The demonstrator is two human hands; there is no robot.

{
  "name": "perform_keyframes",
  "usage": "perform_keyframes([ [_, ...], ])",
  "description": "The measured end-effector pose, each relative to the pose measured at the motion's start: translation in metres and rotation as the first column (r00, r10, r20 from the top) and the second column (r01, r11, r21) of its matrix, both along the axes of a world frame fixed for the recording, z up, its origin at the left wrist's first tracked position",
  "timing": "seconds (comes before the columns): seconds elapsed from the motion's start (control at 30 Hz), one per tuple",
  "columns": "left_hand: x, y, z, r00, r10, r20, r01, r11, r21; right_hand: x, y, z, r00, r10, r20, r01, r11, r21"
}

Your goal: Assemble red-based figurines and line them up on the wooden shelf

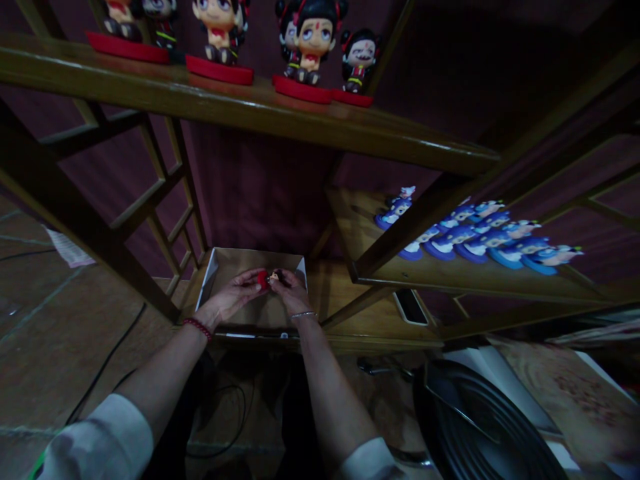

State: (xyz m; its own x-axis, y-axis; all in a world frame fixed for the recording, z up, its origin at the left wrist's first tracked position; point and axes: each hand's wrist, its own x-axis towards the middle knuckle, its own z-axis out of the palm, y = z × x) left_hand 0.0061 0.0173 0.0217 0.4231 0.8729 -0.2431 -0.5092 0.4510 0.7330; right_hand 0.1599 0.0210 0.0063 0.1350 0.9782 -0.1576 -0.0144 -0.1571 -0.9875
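Above an open shallow box (pixel 215 283) with white sides, both my hands hold a small figurine (pixel 274 277) with a red base. My left hand (pixel 236 293) is closed, its fingertips on the red base. My right hand (pixel 291 291) pinches the end with the dark-haired head. Fingers cover part of the figurine, so its details are hard to make out. On the upper shelf sit similar big-headed figurines (pixel 314 41) on red bases, several of them in a row.
The wooden shelf (pixel 240 110) crosses above my hands. To the right, several blue-and-white figurines (pixel 457 237) stand on a lower shelf board (pixel 370 257). A phone-like dark rectangle (pixel 411 307) lies below it. A round black object (pixel 485 420) is at lower right; cables (pixel 107 363) run across the floor.
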Motion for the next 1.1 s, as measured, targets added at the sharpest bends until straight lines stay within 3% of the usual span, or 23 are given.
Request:
perform_keyframes([
  [0.2, 0.0, 0.0, -0.001, 1.0, 0.003, -0.023, -0.003, 1.0, 0.01, 0.0, 0.001, -0.001, 1.0, 0.017, -0.005, -0.017, 1.0, 0.025],
  [0.53, 0.001, 0.0, -0.002, 0.998, 0.016, -0.068, -0.018, 1.0, -0.022, 0.003, 0.005, -0.017, 0.989, 0.031, 0.146, -0.039, 0.998, 0.055],
  [1.1, 0.001, 0.0, -0.006, 0.996, 0.013, -0.091, -0.018, 0.998, -0.057, 0.004, 0.001, -0.012, 0.951, 0.103, 0.293, -0.12, 0.992, 0.043],
])
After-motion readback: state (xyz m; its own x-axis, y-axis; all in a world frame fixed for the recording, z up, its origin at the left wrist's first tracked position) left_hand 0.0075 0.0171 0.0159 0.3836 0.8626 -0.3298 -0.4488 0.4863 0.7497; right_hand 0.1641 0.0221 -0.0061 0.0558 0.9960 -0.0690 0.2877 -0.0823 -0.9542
